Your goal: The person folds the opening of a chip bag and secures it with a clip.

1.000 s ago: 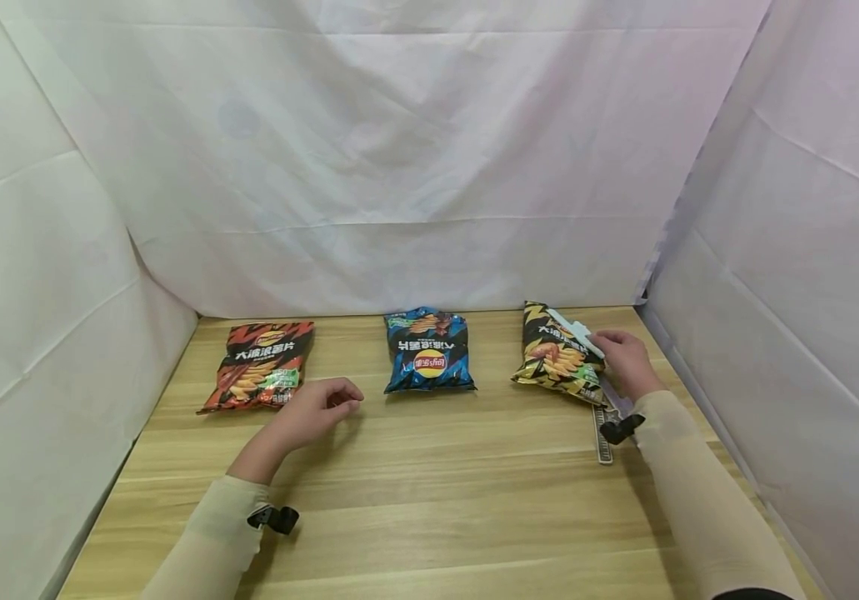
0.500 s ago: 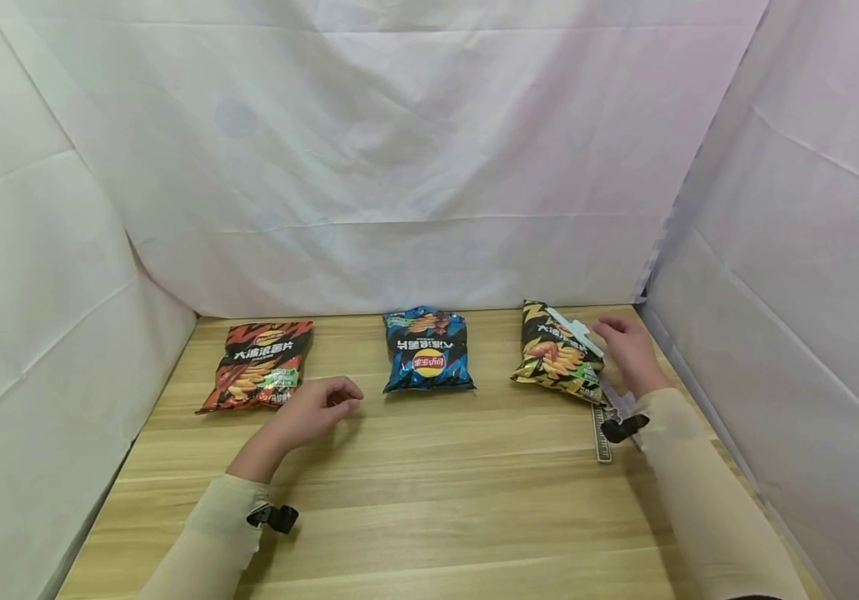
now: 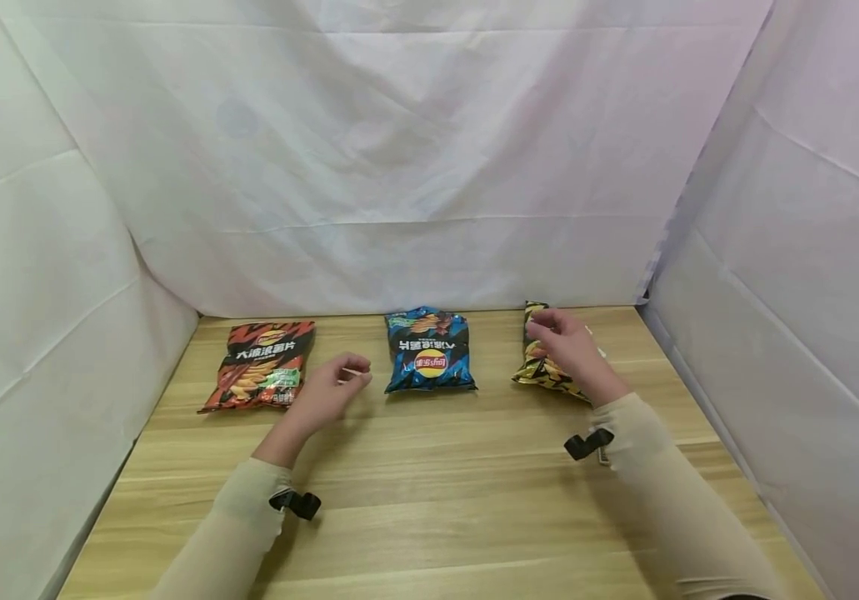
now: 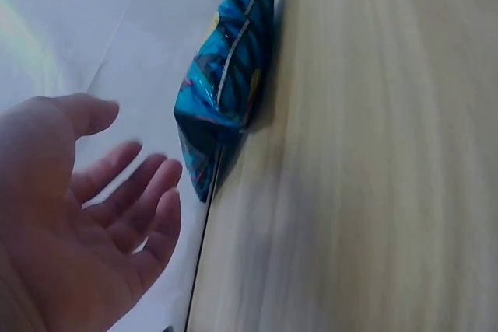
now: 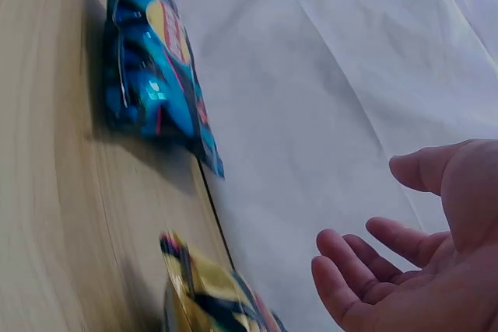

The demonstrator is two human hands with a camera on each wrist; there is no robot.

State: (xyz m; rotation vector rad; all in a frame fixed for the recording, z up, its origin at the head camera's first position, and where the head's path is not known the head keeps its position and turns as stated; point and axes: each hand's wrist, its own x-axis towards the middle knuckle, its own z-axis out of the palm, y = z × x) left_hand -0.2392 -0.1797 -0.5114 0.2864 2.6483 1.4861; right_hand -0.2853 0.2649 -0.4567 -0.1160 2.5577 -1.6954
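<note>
My left hand (image 3: 327,392) hovers over the table between a red chip bag (image 3: 258,367) and a blue chip bag (image 3: 430,350). Its fingers are loosely bent and hold nothing, as the left wrist view also shows. At the right, my right hand (image 3: 570,348) is above a black-and-yellow chip bag (image 3: 537,373), covering much of it in the head view. In the right wrist view the fingers (image 5: 342,270) are relaxed, with nothing between them, apart from the yellow bag (image 5: 204,293). A sliver of a pale clip (image 3: 599,351) shows beside the hand.
The three bags lie in a row near the back of the wooden table (image 3: 429,500). White cloth (image 3: 429,150) hangs behind and on both sides. The end of a small flat ruler-like piece (image 3: 604,457) peeks out below my right wrist.
My right hand has let go of the pale clip on the yellow bag and moved left over that bag. My left hand has shifted slightly right and away from me.
</note>
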